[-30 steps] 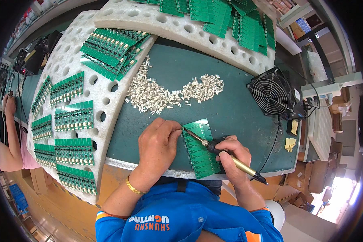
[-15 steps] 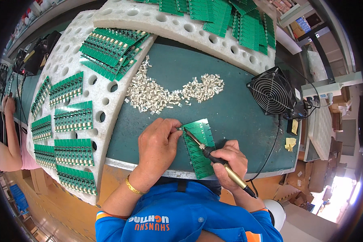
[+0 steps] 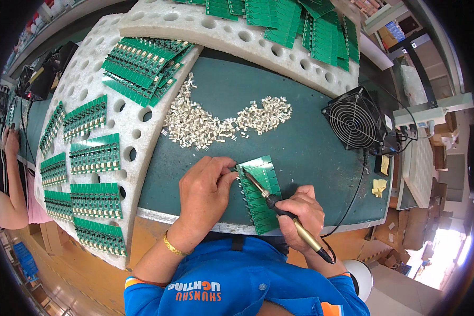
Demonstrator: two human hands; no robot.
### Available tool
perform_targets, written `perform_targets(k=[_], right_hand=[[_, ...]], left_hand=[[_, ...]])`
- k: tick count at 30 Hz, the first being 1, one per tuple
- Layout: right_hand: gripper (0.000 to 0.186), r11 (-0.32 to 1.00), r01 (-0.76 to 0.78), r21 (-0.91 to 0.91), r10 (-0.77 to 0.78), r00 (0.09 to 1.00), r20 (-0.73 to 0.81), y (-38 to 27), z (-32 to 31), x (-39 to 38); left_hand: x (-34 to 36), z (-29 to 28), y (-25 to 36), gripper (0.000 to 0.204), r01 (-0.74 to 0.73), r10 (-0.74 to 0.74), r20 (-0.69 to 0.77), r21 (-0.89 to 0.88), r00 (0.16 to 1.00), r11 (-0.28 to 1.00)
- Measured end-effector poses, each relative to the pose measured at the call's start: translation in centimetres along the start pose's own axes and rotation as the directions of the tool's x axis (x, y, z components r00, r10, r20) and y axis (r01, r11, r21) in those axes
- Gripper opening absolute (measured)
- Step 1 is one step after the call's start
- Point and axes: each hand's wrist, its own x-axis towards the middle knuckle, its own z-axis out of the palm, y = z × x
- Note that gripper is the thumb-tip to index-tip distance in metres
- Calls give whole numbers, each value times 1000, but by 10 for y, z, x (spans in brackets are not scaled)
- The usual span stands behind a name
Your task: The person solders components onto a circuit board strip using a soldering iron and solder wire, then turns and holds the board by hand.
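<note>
Circuit board panel (image 3: 260, 196), green and tilted, lies on the dark green mat (image 3: 310, 152) near its front edge, between my two hands. My left hand (image 3: 205, 192) presses on its left edge, fingers curled down. My right hand (image 3: 300, 213) grips a soldering iron (image 3: 279, 208), its tip touching the panel's upper left. Loose metal parts (image 3: 216, 124) lie heaped farther back, well apart; a small fan (image 3: 355, 120) stands right.
</note>
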Motion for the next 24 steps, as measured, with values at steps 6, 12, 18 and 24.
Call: perform_targets(k=[6, 12, 18, 24], right_hand=[[23, 999, -22, -28, 22, 999, -25, -2, -4, -1], [21, 999, -21, 49, 23, 999, -34, 2, -4, 5], [19, 990, -70, 119, 73, 997, -23, 8, -3, 8], [21, 985, -98, 141, 97, 995, 12, 11, -5, 9]], left_hand=[[-5, -8, 2, 14, -35, 39, -83, 53, 996, 998], [-10, -13, 4, 13, 60, -61, -94, -8, 994, 998], [-9, -16, 7, 12, 160, -161, -6, -104, 987, 982], [-9, -14, 4, 12, 170, -174, -8, -166, 985, 971]])
